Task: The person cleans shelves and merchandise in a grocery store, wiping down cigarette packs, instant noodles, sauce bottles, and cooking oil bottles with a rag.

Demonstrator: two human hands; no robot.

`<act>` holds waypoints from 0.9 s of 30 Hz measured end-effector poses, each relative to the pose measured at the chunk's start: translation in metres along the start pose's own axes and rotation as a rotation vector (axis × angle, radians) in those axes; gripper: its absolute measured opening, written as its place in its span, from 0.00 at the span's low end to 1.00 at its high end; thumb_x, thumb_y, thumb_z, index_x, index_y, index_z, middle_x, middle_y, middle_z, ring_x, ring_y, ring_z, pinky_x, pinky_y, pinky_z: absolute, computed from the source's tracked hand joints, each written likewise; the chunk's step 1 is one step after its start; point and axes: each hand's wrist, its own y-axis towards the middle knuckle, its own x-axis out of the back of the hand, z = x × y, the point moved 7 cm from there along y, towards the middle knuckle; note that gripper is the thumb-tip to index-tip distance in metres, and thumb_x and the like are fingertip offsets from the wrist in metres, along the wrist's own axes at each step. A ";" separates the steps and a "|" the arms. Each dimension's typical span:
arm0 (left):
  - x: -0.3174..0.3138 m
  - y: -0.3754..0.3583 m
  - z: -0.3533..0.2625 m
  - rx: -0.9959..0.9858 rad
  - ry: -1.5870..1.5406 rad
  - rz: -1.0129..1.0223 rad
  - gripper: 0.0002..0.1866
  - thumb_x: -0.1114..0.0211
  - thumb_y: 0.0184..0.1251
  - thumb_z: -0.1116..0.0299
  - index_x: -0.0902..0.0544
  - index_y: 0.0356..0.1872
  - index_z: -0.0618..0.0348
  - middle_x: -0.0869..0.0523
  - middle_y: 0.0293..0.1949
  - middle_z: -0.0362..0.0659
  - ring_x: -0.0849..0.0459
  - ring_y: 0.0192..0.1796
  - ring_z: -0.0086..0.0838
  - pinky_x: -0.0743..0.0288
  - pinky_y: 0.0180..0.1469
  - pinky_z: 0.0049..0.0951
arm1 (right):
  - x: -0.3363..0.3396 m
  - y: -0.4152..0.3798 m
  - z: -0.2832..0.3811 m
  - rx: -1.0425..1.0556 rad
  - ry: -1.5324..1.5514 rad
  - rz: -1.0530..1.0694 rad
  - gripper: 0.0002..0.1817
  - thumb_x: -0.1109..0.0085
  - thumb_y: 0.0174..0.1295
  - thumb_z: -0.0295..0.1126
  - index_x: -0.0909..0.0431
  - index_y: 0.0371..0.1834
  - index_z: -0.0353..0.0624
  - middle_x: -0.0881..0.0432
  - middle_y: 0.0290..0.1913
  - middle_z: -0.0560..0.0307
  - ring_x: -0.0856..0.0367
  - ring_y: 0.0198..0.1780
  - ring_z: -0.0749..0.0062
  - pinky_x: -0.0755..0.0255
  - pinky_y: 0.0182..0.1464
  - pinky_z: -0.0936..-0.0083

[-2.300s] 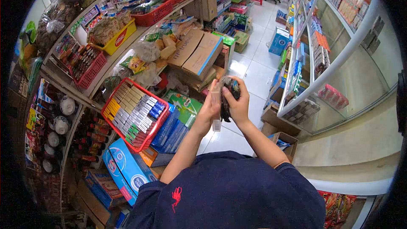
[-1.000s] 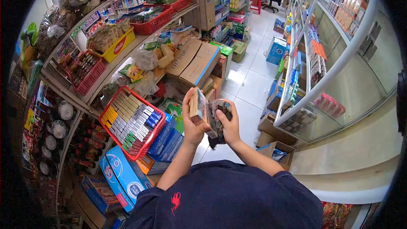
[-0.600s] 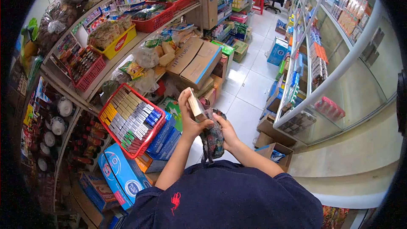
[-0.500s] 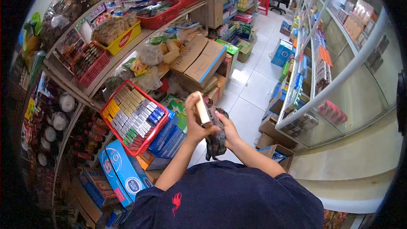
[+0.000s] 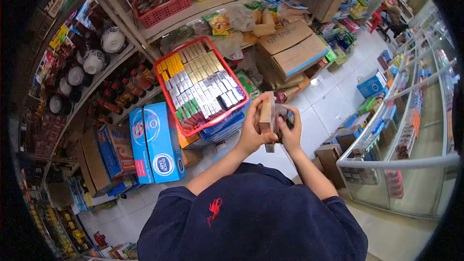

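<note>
My left hand (image 5: 252, 133) is closed around a pale gold-tan box (image 5: 266, 115), held in front of my chest. Close beside it on the right, my right hand (image 5: 291, 133) is wrapped round a dark bundle (image 5: 285, 116) in clear plastic, whose contents I cannot make out. The two held things touch or nearly touch. Left of my hands, a red basket (image 5: 179, 123) holds rows of small gold, silver, yellow and green packs.
A blue carton (image 5: 155, 142) stands below the basket. Behind my hands lies a brown cardboard box (image 5: 292, 48). Glass cases (image 5: 415, 183) line the right side, shelves with bowls (image 5: 94, 61) the left. A person (image 5: 392, 13) sits far back.
The view has turned left, so the basket appears nearer the middle. Both hands still hold their things, and the dark bundle no longer hangs down as far below my right hand.
</note>
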 end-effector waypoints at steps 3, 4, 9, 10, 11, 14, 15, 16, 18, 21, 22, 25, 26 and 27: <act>0.055 0.022 -0.014 -0.152 0.236 -0.081 0.53 0.23 0.30 0.54 0.46 0.60 0.57 0.44 0.60 0.45 0.46 0.64 0.34 0.52 0.63 0.30 | -0.021 0.019 -0.046 -0.268 0.138 -0.015 0.15 0.45 0.54 0.29 0.32 0.45 0.40 0.25 0.32 0.59 0.28 0.32 0.79 0.33 0.36 0.83; 0.077 0.031 -0.017 -0.143 0.297 -0.135 0.52 0.23 0.29 0.55 0.45 0.59 0.56 0.46 0.60 0.44 0.46 0.64 0.34 0.52 0.62 0.30 | -0.026 0.019 -0.056 -0.309 0.161 -0.014 0.15 0.46 0.54 0.29 0.32 0.45 0.40 0.25 0.32 0.59 0.28 0.31 0.80 0.32 0.35 0.83; 0.200 0.088 -0.034 -0.075 0.583 -0.338 0.51 0.25 0.32 0.63 0.47 0.61 0.55 0.43 0.60 0.44 0.43 0.62 0.32 0.48 0.61 0.32 | -0.041 0.026 -0.071 -0.390 0.065 0.025 0.15 0.45 0.54 0.29 0.32 0.45 0.40 0.25 0.32 0.58 0.28 0.30 0.80 0.32 0.33 0.82; 0.216 0.101 -0.038 -0.088 0.526 -0.387 0.51 0.25 0.32 0.66 0.47 0.61 0.54 0.43 0.60 0.44 0.43 0.62 0.32 0.49 0.62 0.31 | -0.039 0.028 -0.076 -0.435 0.069 -0.008 0.15 0.45 0.54 0.29 0.32 0.45 0.40 0.25 0.32 0.58 0.28 0.29 0.79 0.32 0.32 0.82; 0.238 0.116 -0.034 -0.129 0.583 -0.369 0.50 0.27 0.34 0.71 0.49 0.62 0.52 0.43 0.60 0.43 0.43 0.62 0.33 0.47 0.62 0.32 | -0.036 0.031 -0.082 -0.419 0.026 -0.039 0.15 0.45 0.53 0.29 0.31 0.44 0.39 0.25 0.33 0.58 0.27 0.32 0.78 0.32 0.35 0.82; 0.279 0.155 -0.036 -0.094 0.617 -0.335 0.51 0.28 0.34 0.75 0.50 0.63 0.50 0.44 0.60 0.45 0.45 0.63 0.35 0.47 0.63 0.34 | -0.031 0.039 -0.097 -0.378 -0.024 -0.113 0.14 0.45 0.52 0.29 0.30 0.43 0.39 0.25 0.35 0.58 0.28 0.35 0.77 0.33 0.39 0.81; 0.288 0.167 -0.035 -0.061 0.580 -0.344 0.50 0.26 0.34 0.71 0.49 0.62 0.50 0.45 0.60 0.48 0.46 0.64 0.37 0.48 0.63 0.34 | -0.035 0.044 -0.088 -0.413 -0.041 -0.119 0.14 0.44 0.52 0.29 0.30 0.42 0.39 0.25 0.36 0.58 0.28 0.38 0.76 0.34 0.42 0.80; 0.300 0.179 -0.031 -0.055 0.578 -0.333 0.50 0.26 0.34 0.71 0.49 0.62 0.50 0.45 0.60 0.48 0.46 0.64 0.37 0.48 0.63 0.34 | -0.037 0.045 -0.089 -0.417 -0.042 -0.132 0.14 0.44 0.52 0.29 0.30 0.42 0.39 0.25 0.36 0.58 0.28 0.38 0.76 0.34 0.42 0.80; 0.323 0.206 -0.024 -0.139 1.091 -0.280 0.51 0.25 0.33 0.66 0.48 0.62 0.51 0.45 0.61 0.50 0.45 0.63 0.39 0.48 0.63 0.36 | -0.038 0.046 -0.092 -0.419 -0.060 -0.146 0.15 0.44 0.52 0.30 0.30 0.43 0.38 0.26 0.36 0.58 0.28 0.38 0.76 0.34 0.42 0.79; 0.360 0.238 0.007 -0.030 1.104 -0.251 0.53 0.24 0.32 0.61 0.48 0.62 0.51 0.47 0.61 0.51 0.47 0.64 0.42 0.48 0.62 0.39 | -0.040 0.044 -0.108 -0.432 -0.135 -0.088 0.15 0.43 0.50 0.29 0.29 0.42 0.38 0.25 0.37 0.55 0.28 0.40 0.74 0.34 0.45 0.78; 0.374 0.246 0.021 0.004 1.147 -0.236 0.53 0.24 0.31 0.61 0.48 0.63 0.50 0.47 0.62 0.51 0.48 0.65 0.43 0.47 0.62 0.40 | -0.040 0.047 -0.110 -0.379 -0.182 -0.059 0.16 0.42 0.50 0.29 0.29 0.42 0.38 0.25 0.37 0.55 0.28 0.40 0.73 0.35 0.45 0.77; 0.389 0.253 0.040 0.103 1.171 -0.190 0.54 0.24 0.30 0.61 0.49 0.63 0.49 0.48 0.62 0.52 0.49 0.65 0.45 0.48 0.63 0.42 | -0.043 0.066 -0.111 -0.356 -0.199 0.031 0.17 0.41 0.48 0.28 0.29 0.42 0.38 0.24 0.38 0.54 0.27 0.42 0.70 0.35 0.47 0.76; 0.386 0.252 0.041 0.170 1.183 -0.161 0.54 0.24 0.30 0.61 0.48 0.63 0.49 0.48 0.63 0.52 0.49 0.65 0.46 0.48 0.63 0.43 | -0.041 0.073 -0.116 -0.348 -0.186 0.057 0.17 0.41 0.48 0.28 0.29 0.42 0.38 0.24 0.38 0.54 0.27 0.42 0.70 0.35 0.48 0.76; 0.389 0.253 0.038 0.156 1.203 -0.181 0.54 0.24 0.29 0.61 0.48 0.62 0.49 0.47 0.62 0.53 0.49 0.65 0.46 0.48 0.63 0.43 | -0.039 0.080 -0.124 -0.353 -0.180 0.076 0.17 0.41 0.48 0.28 0.29 0.42 0.38 0.24 0.38 0.54 0.27 0.42 0.70 0.35 0.48 0.76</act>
